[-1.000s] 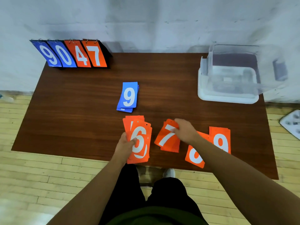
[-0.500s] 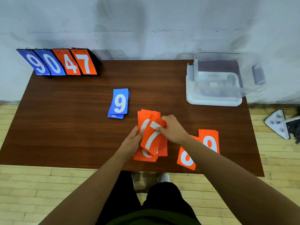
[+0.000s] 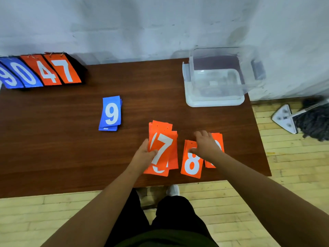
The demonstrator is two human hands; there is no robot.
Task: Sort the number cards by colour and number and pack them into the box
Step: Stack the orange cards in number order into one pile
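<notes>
The left hand (image 3: 145, 154) grips the orange 7 stack (image 3: 164, 148) at its left edge, with the thumb curled over the face of the top card. The cards in this stack are fanned unevenly. Its near end lies close to the front edge of the table (image 3: 53, 139).

Just to its right is the orange 8 pile (image 3: 191, 164), tilted, with its near corner also close to that front edge. The right hand (image 3: 206, 147) is spread loosely, fingers straight, above the 8 pile and the orange 9 pile (image 3: 219, 139). The thumb seems to touch the top of the 8 card, though contact is hard to judge from this angle.

The blue 9 pile (image 3: 110, 113) lies apart, to the left and farther back, with bare wood all round it. The clear plastic box (image 3: 219, 81) stands on a white lid (image 3: 213, 103) at the table's far right corner, and a clear strip of table separates it from the orange cards. A flip scoreboard (image 3: 53, 70) stands at the far left edge. A mop (image 3: 313, 122) lies on the floor beyond the right edge.
</notes>
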